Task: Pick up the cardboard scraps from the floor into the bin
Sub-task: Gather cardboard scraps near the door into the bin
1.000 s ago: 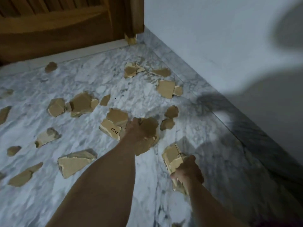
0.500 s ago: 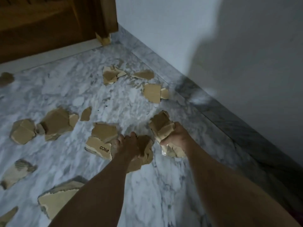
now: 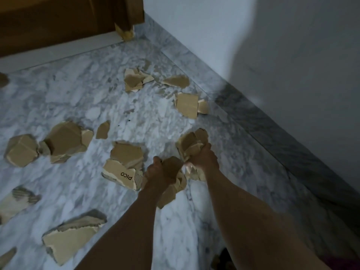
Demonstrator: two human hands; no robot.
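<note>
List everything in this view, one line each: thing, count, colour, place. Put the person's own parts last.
Loose cardboard scraps: about a dozen or more, tan, scattered over the floor, mostly left and centre; exact count unclear at the frame edges.
Printed scrap: one, tan with black "PICO" lettering, on the floor just left of the left hand.
Held scraps: two bunches, tan, one in each hand.
Floor: one, white-grey marble.
Skirting: one strip, grey marble, along the wall's foot.
Wall: one, pale blue-white, right.
Door: one, brown wood, top left.
Left hand: closed on scraps, centre.
Right hand: closed on scraps, beside the left.
</note>
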